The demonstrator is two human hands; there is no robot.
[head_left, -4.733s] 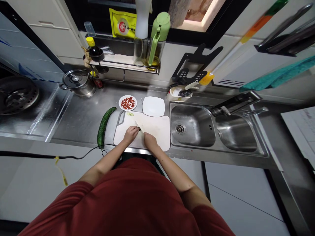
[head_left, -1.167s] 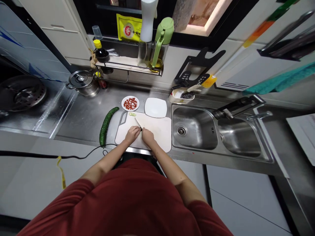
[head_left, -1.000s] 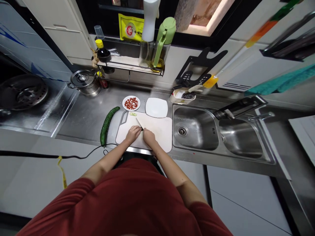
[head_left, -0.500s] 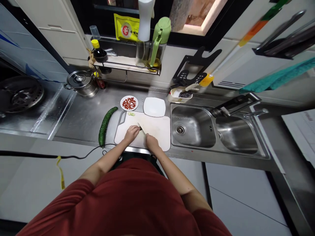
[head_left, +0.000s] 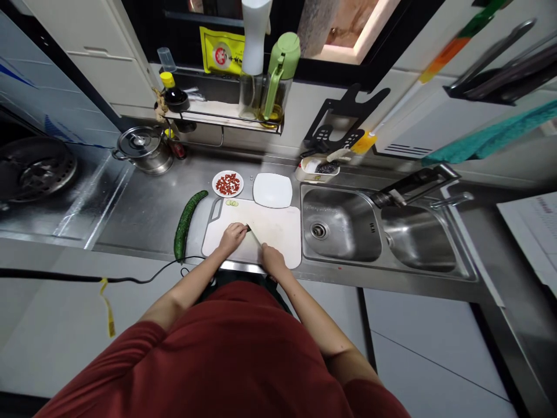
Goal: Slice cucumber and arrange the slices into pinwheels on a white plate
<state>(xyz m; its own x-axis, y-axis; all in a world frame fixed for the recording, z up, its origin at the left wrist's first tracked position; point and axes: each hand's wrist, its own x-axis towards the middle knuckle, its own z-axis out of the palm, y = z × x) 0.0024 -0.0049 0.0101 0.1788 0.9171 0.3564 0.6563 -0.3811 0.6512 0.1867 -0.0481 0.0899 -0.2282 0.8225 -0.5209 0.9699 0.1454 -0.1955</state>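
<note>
My right hand is closed round the handle of a knife above the white cutting board. The narrow blade points up and left, its tip close to a small dark piece. My left hand rests on the board with its fingers bent together, pinching that piece at the fingertips. The piece is too small to name. A few pale green round slices lie near the board's upper left. Beside the board, to the left, lies a whole dark green cucumber.
Behind the board stand a plate of chopped red pieces and a white square plate. A double sink is at the right. A steel pot and a stove are at the left. A bottle shelf hangs above.
My right hand has drawn the knife back toward my body and slightly right, so its tip no longer reaches past the dark piece. My left hand has stayed almost in place.
</note>
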